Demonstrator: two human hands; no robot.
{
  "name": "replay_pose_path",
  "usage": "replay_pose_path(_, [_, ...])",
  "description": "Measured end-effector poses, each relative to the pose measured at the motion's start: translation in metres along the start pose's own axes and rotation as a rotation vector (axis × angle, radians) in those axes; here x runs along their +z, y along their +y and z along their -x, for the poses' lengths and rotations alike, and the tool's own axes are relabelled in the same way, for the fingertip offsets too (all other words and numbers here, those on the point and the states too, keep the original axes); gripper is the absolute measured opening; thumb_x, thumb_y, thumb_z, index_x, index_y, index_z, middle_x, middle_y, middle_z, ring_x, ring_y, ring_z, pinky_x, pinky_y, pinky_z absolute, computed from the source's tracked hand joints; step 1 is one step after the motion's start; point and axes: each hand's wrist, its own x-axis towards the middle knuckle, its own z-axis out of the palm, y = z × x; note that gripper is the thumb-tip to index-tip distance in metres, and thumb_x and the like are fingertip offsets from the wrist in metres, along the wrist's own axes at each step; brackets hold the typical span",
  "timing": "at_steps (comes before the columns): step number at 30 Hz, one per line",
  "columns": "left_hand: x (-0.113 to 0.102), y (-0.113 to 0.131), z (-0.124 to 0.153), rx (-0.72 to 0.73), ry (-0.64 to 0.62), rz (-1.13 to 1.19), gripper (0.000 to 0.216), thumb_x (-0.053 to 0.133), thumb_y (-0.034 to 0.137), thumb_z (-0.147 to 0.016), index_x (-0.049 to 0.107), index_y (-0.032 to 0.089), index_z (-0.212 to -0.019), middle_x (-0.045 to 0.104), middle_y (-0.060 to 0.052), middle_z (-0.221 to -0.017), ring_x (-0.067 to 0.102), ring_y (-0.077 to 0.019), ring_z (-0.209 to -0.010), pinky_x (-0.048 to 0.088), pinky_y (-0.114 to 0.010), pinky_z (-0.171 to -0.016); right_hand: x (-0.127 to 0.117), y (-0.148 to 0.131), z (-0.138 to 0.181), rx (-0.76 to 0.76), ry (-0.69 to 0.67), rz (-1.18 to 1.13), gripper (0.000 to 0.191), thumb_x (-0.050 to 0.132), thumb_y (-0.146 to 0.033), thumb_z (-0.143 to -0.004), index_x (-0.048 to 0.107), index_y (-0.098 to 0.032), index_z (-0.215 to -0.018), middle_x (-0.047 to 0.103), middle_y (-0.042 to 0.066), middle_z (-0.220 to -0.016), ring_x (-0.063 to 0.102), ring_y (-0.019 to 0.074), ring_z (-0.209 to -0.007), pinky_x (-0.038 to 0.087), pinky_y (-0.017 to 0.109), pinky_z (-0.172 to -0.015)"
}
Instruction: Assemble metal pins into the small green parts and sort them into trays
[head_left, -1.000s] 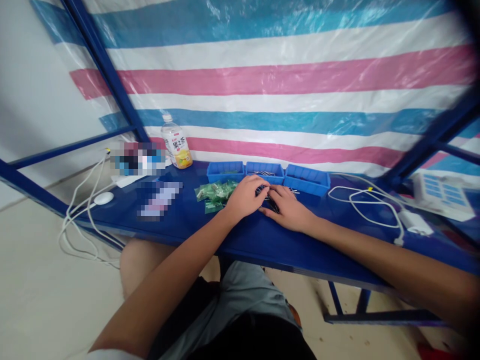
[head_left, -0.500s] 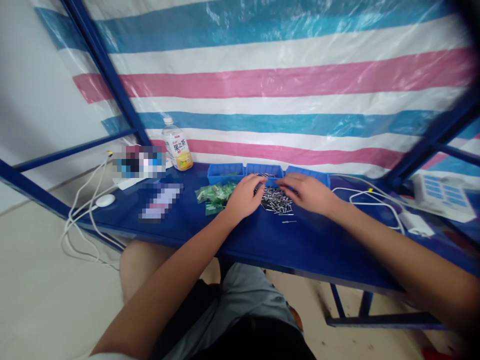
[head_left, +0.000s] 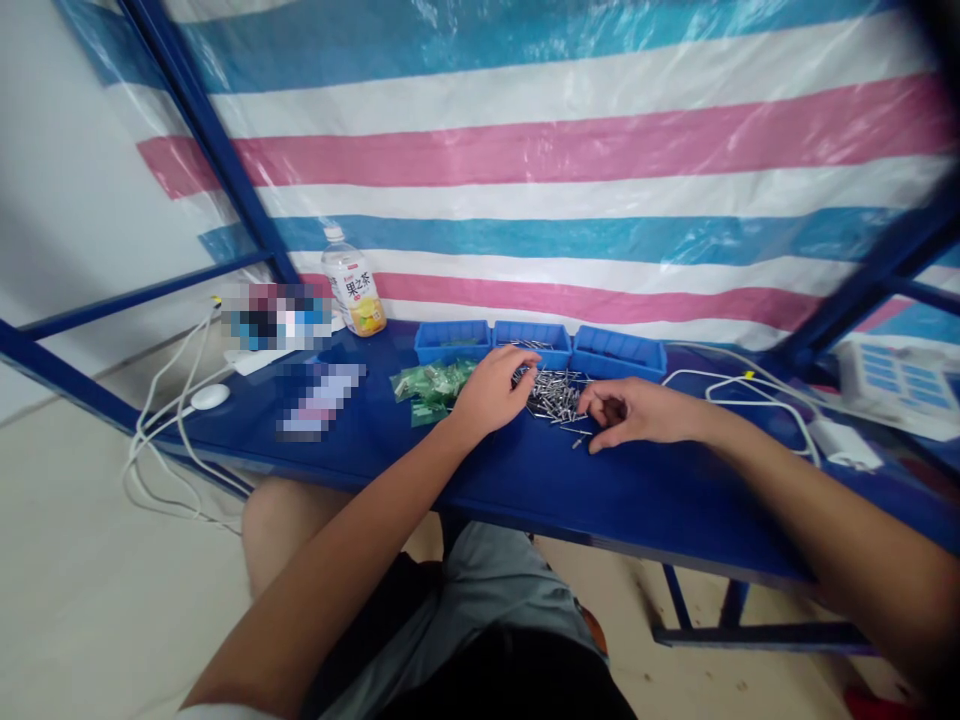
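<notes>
Silvery, slender pins [head_left: 556, 397] lie heaped between left hand [head_left: 491, 388] and right hand [head_left: 645, 411].

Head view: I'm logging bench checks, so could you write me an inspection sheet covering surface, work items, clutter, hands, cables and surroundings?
Surface: blue tabletop, carrying the items below.
Work items: heap of metal pins, a few straying in front; green packets to its left; three blue bins in a row behind.
Clutter: bottle upright, back left; pixelated items, unidentifiable.
Hands: left hand at the heap's left edge; right hand at its right, fingers curled; whether either grips a pin cannot be told.
Cables: white cables hanging at the left end; more lying loose at the right, by a white adapter.
Surroundings: striped sheet behind; blue metal frame at both sides.
</notes>
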Motion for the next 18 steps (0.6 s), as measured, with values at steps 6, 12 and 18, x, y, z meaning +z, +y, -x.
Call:
replay_pose_path(6, [0.000,0.003,0.000,0.009,-0.018,0.000,0.025,0.051,0.025,-0.104,0.069,0.020,-0.121,0.072,-0.010,-0.120,0.066,-0.0248,-0.116,0.055,-0.043,-0.104,0.017,-0.002,-0.013,-0.142,0.238,0.223,0.051,0.076,-0.059,-0.088,0.066,-0.022,-0.122,0.068,0.004,-0.095,0.062,0.0188,-0.073,0.052,0.032,-0.067])
replay_pose_path(12, [0.001,0.003,0.000,0.020,-0.029,-0.016,0.024,0.051,0.023,-0.103,0.069,0.019,-0.119,0.072,-0.010,-0.119,0.066,-0.0248,-0.116,0.054,-0.043,-0.106,0.029,-0.013,-0.022,-0.221,0.316,0.540,0.036,0.059,-0.049,-0.101,0.067,-0.024,-0.126,0.068,0.010,-0.106,0.067,0.0235,-0.084,0.055,0.036,-0.075])
replay_pose_path(18, [0.005,0.001,0.000,0.057,-0.035,-0.058,0.023,0.051,0.022,-0.102,0.070,0.020,-0.116,0.073,-0.009,-0.119,0.066,-0.0253,-0.117,0.051,-0.044,-0.109,0.036,-0.017,-0.029,-0.238,0.340,0.670,0.031,0.052,-0.044,-0.105,0.070,-0.024,-0.120,0.070,0.011,-0.117,0.071,0.0274,-0.101,0.058,0.039,-0.084])
